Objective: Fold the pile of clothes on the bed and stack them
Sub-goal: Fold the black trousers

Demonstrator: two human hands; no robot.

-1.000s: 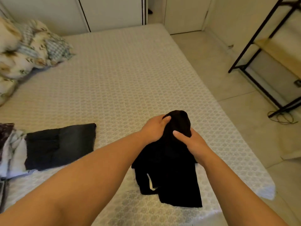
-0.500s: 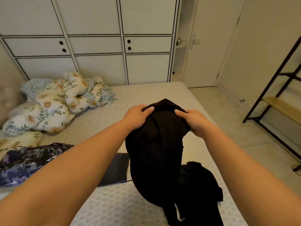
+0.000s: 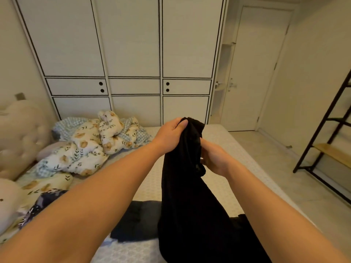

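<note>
A person's left hand (image 3: 171, 136) and right hand (image 3: 212, 160) both grip the top of a black garment (image 3: 188, 196) hanging above the bed (image 3: 218, 137); it likely needs shaking out and spreading flat before folding, with fingers at opposite corners.

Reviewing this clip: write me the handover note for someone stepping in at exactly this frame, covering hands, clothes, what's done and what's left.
Left hand: grips the top edge of the black garment, held up in the air.
Right hand: grips the same garment lower down on its side edge.
The garment hangs unfolded from both hands over the bed; its lower end is out of frame.
Done: one dark folded piece lies flat on the bed below the left arm.
Left: fold the black garment and stack it on the folded piece. A dark patterned item lies unfolded at the left, by the floral bedding.
</note>
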